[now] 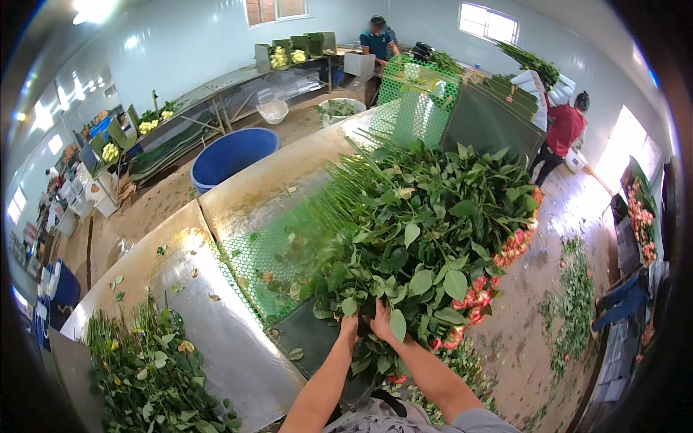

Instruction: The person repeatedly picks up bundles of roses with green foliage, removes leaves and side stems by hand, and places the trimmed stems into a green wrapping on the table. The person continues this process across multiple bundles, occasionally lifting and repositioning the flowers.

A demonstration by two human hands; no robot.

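A large heap of leafy roses [427, 222] lies before me on the metal table [254, 373]. Its cut stems point to the upper left. The pink and red rose heads [476, 297] line the right edge. My left hand [350, 326] and my right hand [381, 320] reach side by side into the near end of this heap. Leaves cover the fingers of both, so their grip is hidden. Under the stems is green plastic mesh [254, 270], and a dark green sheet [298, 330] lies just left of my left hand.
Another leafy bunch [151, 368] occupies the table's lower left. Beyond the table stands a blue tub [235, 157]. A mesh-covered frame [417, 103] rises at the far end. One person [563, 127] is at the right, another [376, 43] at the back. Cut foliage [568, 303] litters the floor.
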